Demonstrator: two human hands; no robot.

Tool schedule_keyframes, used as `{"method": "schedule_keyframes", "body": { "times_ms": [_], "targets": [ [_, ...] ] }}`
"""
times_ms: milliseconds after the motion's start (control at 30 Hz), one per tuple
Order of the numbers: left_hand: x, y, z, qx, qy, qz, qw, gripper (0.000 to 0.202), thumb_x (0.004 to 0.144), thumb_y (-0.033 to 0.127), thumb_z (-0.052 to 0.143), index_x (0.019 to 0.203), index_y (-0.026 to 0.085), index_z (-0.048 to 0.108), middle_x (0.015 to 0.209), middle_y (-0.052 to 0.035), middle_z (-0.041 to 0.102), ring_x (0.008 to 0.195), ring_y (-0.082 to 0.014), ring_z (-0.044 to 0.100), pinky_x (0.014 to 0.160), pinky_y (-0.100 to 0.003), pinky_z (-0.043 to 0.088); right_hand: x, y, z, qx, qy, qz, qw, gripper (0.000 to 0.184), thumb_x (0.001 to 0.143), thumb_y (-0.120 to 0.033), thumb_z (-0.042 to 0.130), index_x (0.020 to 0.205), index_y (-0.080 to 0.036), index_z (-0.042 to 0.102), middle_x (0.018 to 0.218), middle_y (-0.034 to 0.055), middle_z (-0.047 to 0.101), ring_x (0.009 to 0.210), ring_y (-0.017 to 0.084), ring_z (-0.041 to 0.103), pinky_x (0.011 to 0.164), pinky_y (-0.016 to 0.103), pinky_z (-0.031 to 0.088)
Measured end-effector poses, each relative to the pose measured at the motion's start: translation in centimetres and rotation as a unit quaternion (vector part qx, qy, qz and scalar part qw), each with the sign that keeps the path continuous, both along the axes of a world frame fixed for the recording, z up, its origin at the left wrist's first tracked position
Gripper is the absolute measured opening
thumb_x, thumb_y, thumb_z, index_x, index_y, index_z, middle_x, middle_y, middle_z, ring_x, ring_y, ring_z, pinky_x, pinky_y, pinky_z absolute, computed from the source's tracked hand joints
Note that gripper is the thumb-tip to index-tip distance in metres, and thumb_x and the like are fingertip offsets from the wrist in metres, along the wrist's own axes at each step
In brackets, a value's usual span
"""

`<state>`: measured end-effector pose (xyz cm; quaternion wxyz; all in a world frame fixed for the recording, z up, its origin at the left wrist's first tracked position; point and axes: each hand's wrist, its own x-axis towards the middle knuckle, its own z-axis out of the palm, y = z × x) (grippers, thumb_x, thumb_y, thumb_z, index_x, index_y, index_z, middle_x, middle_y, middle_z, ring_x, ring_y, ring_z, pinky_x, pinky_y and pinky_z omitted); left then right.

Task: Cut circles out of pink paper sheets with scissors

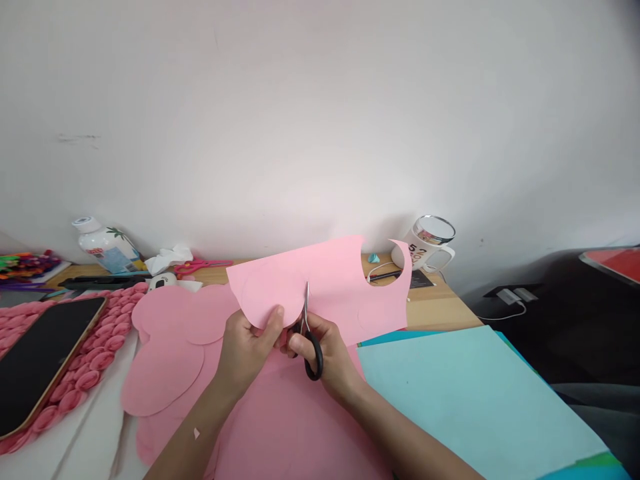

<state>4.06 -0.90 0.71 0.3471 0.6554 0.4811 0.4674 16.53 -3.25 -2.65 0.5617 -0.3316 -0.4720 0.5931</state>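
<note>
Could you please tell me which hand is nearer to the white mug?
Right: the right hand, on the scissors, is in front of and left of the white mug; the left hand, pinching the pink sheet, is farther left.

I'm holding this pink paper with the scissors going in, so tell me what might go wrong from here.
Your left hand grips the pink paper with its thumb near the blades, so a slip of the scissors might nick it. The blades could also stray from the faint curved outline. Your left forearm passes over the pink cutouts, so it may crease or shift them.
</note>
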Motion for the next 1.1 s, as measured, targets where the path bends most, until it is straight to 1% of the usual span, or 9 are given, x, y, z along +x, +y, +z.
{"method": "schedule_keyframes", "body": {
  "times_ms": [300,433,600,767,900,967,1033,1100],
  "targets": [
    [0.01,0.08,-0.09,-0.023,-0.022,-0.003,0.999,0.037,0.076,0.027,0.054,0.041,0.017,0.048,0.035,0.0036,0.052,0.033,-0.0083,0.050,0.036,-0.016,0.040,-0.08,-0.09,-0.24,0.023,0.013,0.003,1.000,0.023,0.074,-0.039,0.066,0.070,-0.017,0.061,0.059,-0.0013,0.050,0.059,0.014,0.046,0.057,0.026,0.039],
    [0.00,0.16,-0.26,-0.029,-0.019,-0.003,0.999,0.037,0.076,0.029,0.054,0.041,0.017,0.048,0.036,0.0033,0.051,0.034,-0.0085,0.050,0.037,-0.016,0.040,-0.19,-0.18,-0.60,0.013,0.030,0.007,0.999,0.019,0.076,-0.035,0.065,0.072,-0.017,0.061,0.059,-0.0019,0.050,0.057,0.012,0.045,0.057,0.027,0.039],
    [-0.24,0.18,-0.48,-0.033,-0.009,0.016,0.999,0.038,0.075,0.032,0.055,0.041,0.018,0.046,0.036,0.0036,0.048,0.035,-0.0084,0.046,0.037,-0.018,0.038,-0.20,-0.25,-0.95,0.005,0.041,0.005,0.999,0.018,0.076,-0.033,0.066,0.072,-0.016,0.060,0.055,-0.0037,0.048,0.054,0.011,0.045,0.056,0.027,0.040],
    [-0.41,0.34,-0.62,-0.039,-0.009,0.025,0.999,0.039,0.074,0.034,0.055,0.040,0.018,0.043,0.036,0.0038,0.045,0.035,-0.0082,0.042,0.036,-0.019,0.035,-0.26,-0.16,-0.79,0.001,0.035,0.003,0.999,0.019,0.076,-0.032,0.065,0.068,-0.017,0.059,0.054,-0.0042,0.047,0.052,0.011,0.044,0.054,0.026,0.042],
    [-0.30,0.39,-0.66,-0.040,-0.020,0.020,0.999,0.041,0.075,0.036,0.055,0.040,0.018,0.043,0.036,0.0037,0.046,0.036,-0.0084,0.043,0.037,-0.020,0.036,-0.52,-0.16,-0.79,-0.008,0.030,0.001,1.000,0.019,0.074,-0.032,0.065,0.066,-0.017,0.056,0.055,-0.0041,0.048,0.051,0.011,0.044,0.054,0.027,0.042],
    [-0.16,0.33,-0.64,-0.042,-0.020,0.033,0.998,0.041,0.074,0.038,0.057,0.041,0.019,0.042,0.036,0.0046,0.043,0.035,-0.0084,0.043,0.036,-0.019,0.035,-0.70,-0.27,-0.76,-0.015,0.020,0.003,1.000,0.019,0.073,-0.032,0.065,0.064,-0.017,0.055,0.053,-0.0044,0.047,0.050,0.011,0.044,0.053,0.027,0.041],
    [-0.02,0.25,-0.64,-0.053,-0.018,0.053,0.997,0.039,0.072,0.041,0.059,0.043,0.019,0.044,0.038,0.0047,0.045,0.037,-0.0091,0.045,0.036,-0.019,0.036,-0.84,-0.40,-0.58,-0.023,0.012,0.006,1.000,0.020,0.071,-0.031,0.066,0.062,-0.017,0.054,0.053,-0.0043,0.047,0.049,0.010,0.043,0.051,0.026,0.039],
    [0.04,0.17,-0.66,-0.068,-0.018,0.058,0.996,0.036,0.071,0.041,0.060,0.046,0.018,0.047,0.041,0.0036,0.049,0.040,-0.0104,0.048,0.038,-0.020,0.040,-0.85,-0.49,-0.24,-0.029,0.011,0.008,0.999,0.020,0.070,-0.031,0.067,0.062,-0.017,0.054,0.056,-0.0033,0.049,0.049,0.010,0.042,0.051,0.026,0.038]
  ]
}}
